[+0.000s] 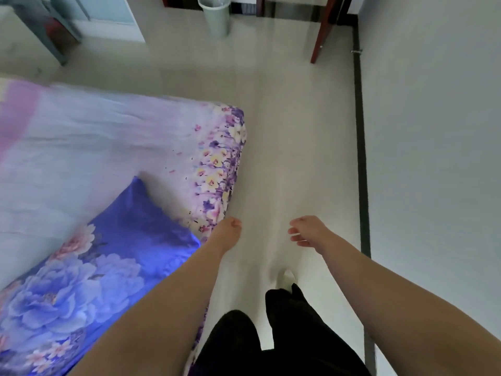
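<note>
A pale tiled floor (298, 126) runs up the middle of a bedroom, with a grey stand (54, 36) at the far left corner and a light green bin (215, 17) against the far wall. On the left, a bed is covered by a sheet (108, 137) that is whitish on top and printed with purple and yellow flowers along its right edge. A blue floral pillow (116, 253) lies on the sheet near that edge, one corner pointing up the bed. The bare left forearm reaches forward and down across the pillow's near corner. The left hand (229, 230) is just beside the sheet's flowered edge, its knuckles turned away and its fingers curled in toward the palm with nothing in them; whether it touches the fabric cannot be told. Below and between the arms are black trousers (298, 335) and the tip of a pale shoe (288, 276) on the floor. The right hand (307, 230) hangs over bare floor, level with the left and well apart from the bed, palm turned inward, fingers loosely bent and spread, holding nothing. Further right, a dark skirting strip (362, 158) runs along a plain grey wall (433, 131), and a reddish wooden door frame (322, 31) stands at the far end.
</note>
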### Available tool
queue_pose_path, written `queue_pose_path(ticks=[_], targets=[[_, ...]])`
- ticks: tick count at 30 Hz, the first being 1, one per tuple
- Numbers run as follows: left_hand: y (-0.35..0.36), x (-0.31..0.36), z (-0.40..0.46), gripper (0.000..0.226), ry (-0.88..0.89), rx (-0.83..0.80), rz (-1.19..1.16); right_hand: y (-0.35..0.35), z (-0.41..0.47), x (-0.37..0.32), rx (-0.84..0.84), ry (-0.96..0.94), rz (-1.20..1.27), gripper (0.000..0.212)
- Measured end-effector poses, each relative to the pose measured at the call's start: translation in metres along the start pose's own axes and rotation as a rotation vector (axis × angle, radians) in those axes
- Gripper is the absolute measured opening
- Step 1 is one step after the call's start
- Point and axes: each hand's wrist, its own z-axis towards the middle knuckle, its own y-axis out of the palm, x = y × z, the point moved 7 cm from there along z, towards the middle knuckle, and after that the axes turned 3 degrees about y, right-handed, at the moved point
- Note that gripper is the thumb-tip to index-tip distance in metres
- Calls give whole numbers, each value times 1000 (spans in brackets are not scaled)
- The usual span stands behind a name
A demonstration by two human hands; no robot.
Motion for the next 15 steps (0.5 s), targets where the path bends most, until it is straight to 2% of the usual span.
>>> queue_pose_path(ticks=[6,13,15], targets=[[-33,82,90,28,-17,0,-111,-41,90,-132,-2,13,-64,12],[-105,107,241,21,-120,36,-199,-16,218,-251,-57,101,-79,13],[-132,112,280,26,-156,34,-195,-8,250,-282,-55,143,-78,8]])
